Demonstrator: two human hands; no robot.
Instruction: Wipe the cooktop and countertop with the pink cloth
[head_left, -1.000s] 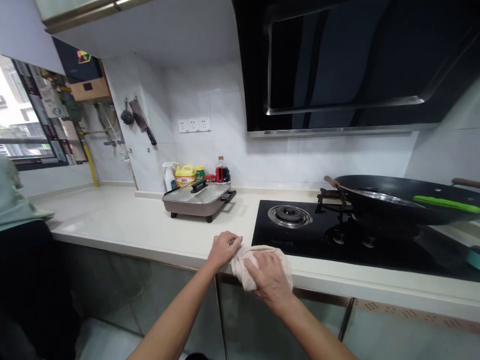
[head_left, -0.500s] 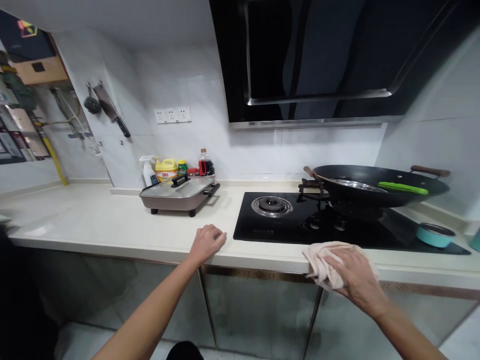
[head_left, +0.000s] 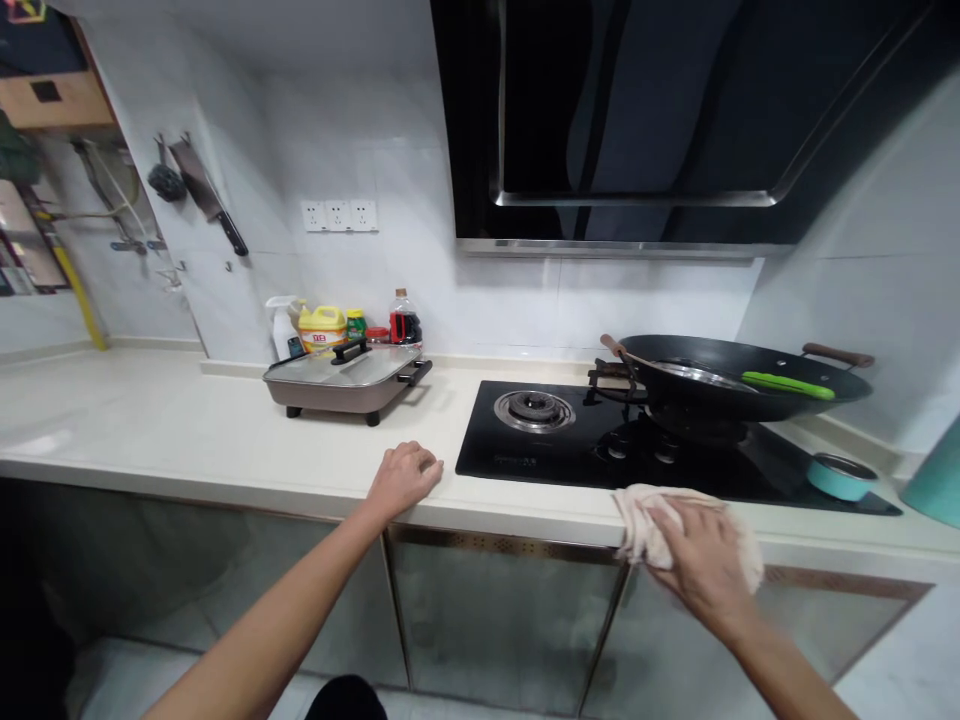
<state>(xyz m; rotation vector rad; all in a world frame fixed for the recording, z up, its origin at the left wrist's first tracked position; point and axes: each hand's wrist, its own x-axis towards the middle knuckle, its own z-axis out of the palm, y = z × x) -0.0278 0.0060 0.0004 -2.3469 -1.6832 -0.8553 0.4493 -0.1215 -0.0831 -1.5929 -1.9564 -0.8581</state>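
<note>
My right hand (head_left: 705,565) is closed on a pale pink cloth (head_left: 646,522), which is bunched over the counter's front edge just below the gas hob (head_left: 555,462). Some of the cloth is covered by the fingers and palm. My left hand (head_left: 406,478) rests on the white countertop (head_left: 225,440) left of the hob, with nothing in it; its fingers are loosely bent and the thumb lies apart. Behind the left hand stands a brown electric pan (head_left: 330,395) with a glass lid.
A black wok (head_left: 757,395) with a green-handled utensil (head_left: 787,385) sits on the hob's right burner. Near the hob's right end is a turquoise bowl (head_left: 841,482). Bottles, including a yellow jug (head_left: 322,326), line the wall. Overhead hangs the range hood (head_left: 630,110).
The view has shifted slightly to the right. My right hand has slid the cloth a little rightward along the counter edge. My left hand stays resting on the counter.
</note>
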